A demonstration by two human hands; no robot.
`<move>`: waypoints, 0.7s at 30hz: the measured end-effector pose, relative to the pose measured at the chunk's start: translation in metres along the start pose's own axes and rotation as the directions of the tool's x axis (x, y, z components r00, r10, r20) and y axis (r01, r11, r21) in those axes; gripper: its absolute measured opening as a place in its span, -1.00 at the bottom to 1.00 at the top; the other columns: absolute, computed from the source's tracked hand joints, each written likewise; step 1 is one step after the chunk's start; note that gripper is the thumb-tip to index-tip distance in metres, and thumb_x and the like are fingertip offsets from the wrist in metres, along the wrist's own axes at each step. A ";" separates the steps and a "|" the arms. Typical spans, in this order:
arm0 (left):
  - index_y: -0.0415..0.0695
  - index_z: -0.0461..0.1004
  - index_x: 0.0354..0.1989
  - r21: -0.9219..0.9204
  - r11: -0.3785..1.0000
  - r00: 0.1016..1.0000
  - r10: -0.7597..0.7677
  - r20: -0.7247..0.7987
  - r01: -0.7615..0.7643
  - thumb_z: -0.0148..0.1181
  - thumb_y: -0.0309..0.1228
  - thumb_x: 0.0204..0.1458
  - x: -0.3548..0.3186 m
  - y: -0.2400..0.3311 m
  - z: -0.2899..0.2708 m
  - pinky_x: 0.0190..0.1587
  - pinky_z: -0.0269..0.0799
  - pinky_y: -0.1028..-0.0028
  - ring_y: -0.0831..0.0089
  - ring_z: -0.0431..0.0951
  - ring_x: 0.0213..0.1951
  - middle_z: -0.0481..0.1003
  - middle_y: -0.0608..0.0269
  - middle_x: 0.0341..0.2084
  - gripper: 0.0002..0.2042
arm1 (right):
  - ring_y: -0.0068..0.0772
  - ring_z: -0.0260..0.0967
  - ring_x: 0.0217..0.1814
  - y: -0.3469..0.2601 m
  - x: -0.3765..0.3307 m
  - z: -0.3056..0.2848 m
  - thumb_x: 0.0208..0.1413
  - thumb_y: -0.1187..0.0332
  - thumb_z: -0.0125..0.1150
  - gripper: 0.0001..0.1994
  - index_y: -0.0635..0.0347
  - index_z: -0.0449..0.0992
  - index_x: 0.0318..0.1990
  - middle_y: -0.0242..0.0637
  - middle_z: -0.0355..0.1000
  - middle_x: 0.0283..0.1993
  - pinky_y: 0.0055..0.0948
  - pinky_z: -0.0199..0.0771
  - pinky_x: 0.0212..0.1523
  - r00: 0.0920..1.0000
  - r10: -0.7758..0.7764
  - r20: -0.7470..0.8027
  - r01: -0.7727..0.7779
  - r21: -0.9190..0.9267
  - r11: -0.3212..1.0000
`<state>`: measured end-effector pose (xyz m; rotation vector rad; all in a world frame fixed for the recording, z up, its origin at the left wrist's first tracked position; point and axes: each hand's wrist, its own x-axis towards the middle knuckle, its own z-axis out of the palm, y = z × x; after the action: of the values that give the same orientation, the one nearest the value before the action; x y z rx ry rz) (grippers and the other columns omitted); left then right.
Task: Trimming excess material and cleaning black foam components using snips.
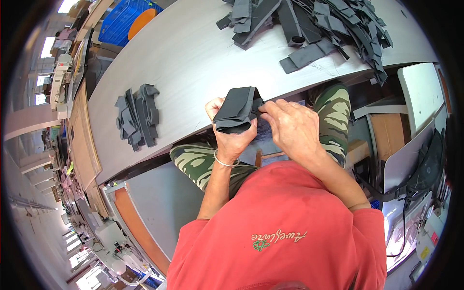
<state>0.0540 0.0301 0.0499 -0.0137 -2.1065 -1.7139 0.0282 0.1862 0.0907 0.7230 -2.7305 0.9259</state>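
Observation:
Above my lap, at the table's near edge, a folded dark grey fabric strip (236,108) is in my left hand (231,140). The fingers wrap round it from below and from its left side. My right hand (294,124) pinches the right edge of the same strip between thumb and forefinger. The fabric is bent into a flat loop with layers overlapping on top. To the left on the table lies a small group of folded dark grey strips (137,117). A large heap of similar strips (319,24) covers the far right part of the table.
The pale table (188,63) curves across in front of me. A blue crate (123,21) and an orange round thing (141,24) are beyond its far left edge. To my right stand a cardboard box (388,135) and a white panel (419,96). Sewing machines (63,82) line the left.

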 end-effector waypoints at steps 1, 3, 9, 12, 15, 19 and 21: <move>-0.22 0.26 -0.22 0.019 1.000 1.000 0.003 0.000 -0.003 0.35 -0.54 -0.41 -0.001 0.000 0.000 -0.07 0.19 0.47 0.41 0.15 -0.16 0.07 0.25 -0.24 -0.51 | -0.25 0.43 -0.43 0.000 0.000 0.002 -0.05 0.38 0.21 -0.92 0.12 0.49 -0.38 -0.31 0.43 -0.47 -0.30 0.41 -0.42 1.000 0.009 -0.002 -0.009 0.003 1.000; -0.22 0.28 -0.22 0.038 0.999 1.000 0.005 0.001 -0.005 0.35 -0.54 -0.42 -0.002 -0.003 0.000 -0.06 0.19 0.45 0.39 0.15 -0.15 0.08 0.25 -0.24 -0.51 | -0.24 0.43 -0.44 0.000 0.001 0.003 -0.05 0.37 0.21 -0.91 0.14 0.48 -0.41 -0.29 0.43 -0.47 -0.28 0.41 -0.43 1.000 0.019 -0.004 -0.019 0.005 1.000; -0.21 0.36 -0.23 -0.127 0.991 0.997 -0.052 -0.061 0.044 0.35 -0.56 -0.46 -0.004 -0.008 -0.001 -0.05 0.19 0.42 0.34 0.14 -0.13 0.08 0.24 -0.22 -0.52 | -0.20 0.45 -0.40 -0.001 0.003 0.001 -0.03 0.35 0.19 -0.90 0.14 0.48 -0.37 -0.27 0.45 -0.47 -0.26 0.42 -0.40 0.999 0.037 0.026 -0.039 0.101 0.994; -0.21 0.36 -0.22 -0.100 0.995 0.997 -0.014 -0.072 0.007 0.35 -0.56 -0.46 -0.005 -0.006 -0.002 -0.03 0.18 0.42 0.35 0.15 -0.13 0.10 0.23 -0.21 -0.52 | -0.17 0.47 -0.31 -0.001 0.004 -0.002 -0.01 0.38 0.18 -0.90 0.13 0.52 -0.32 -0.26 0.50 -0.36 -0.27 0.44 -0.34 0.986 0.114 0.118 -0.133 0.172 0.976; -0.20 0.37 -0.21 -0.004 1.000 1.000 -0.008 -0.022 0.008 0.35 -0.56 -0.46 -0.006 -0.003 -0.005 -0.02 0.18 0.41 0.35 0.15 -0.13 0.11 0.24 -0.20 -0.51 | -0.16 0.47 -0.31 -0.001 0.003 -0.001 -0.01 0.39 0.18 -0.90 0.14 0.52 -0.32 -0.25 0.50 -0.37 -0.27 0.43 -0.35 0.981 0.135 0.139 -0.159 0.183 0.970; -0.20 0.37 -0.21 0.049 0.999 1.000 0.023 -0.013 -0.023 0.34 -0.56 -0.46 -0.004 0.001 -0.005 -0.02 0.18 0.42 0.35 0.15 -0.13 0.12 0.24 -0.20 -0.51 | -0.16 0.47 -0.32 -0.004 0.002 0.002 -0.04 0.40 0.21 -0.90 0.13 0.51 -0.33 -0.25 0.50 -0.37 -0.29 0.43 -0.36 0.994 0.088 0.069 -0.099 0.164 0.982; -0.20 0.37 -0.21 0.095 0.994 0.998 0.059 0.006 -0.060 0.34 -0.57 -0.46 -0.004 0.000 -0.004 -0.02 0.18 0.42 0.35 0.15 -0.13 0.11 0.24 -0.20 -0.52 | -0.16 0.47 -0.32 -0.004 0.002 0.002 -0.05 0.41 0.22 -0.89 0.13 0.51 -0.33 -0.25 0.50 -0.38 -0.29 0.43 -0.36 0.996 0.068 0.049 -0.075 0.153 0.985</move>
<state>0.0589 0.0269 0.0492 -0.0507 -2.1657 -1.5786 0.0288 0.1814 0.0918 0.6826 -2.7619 1.1627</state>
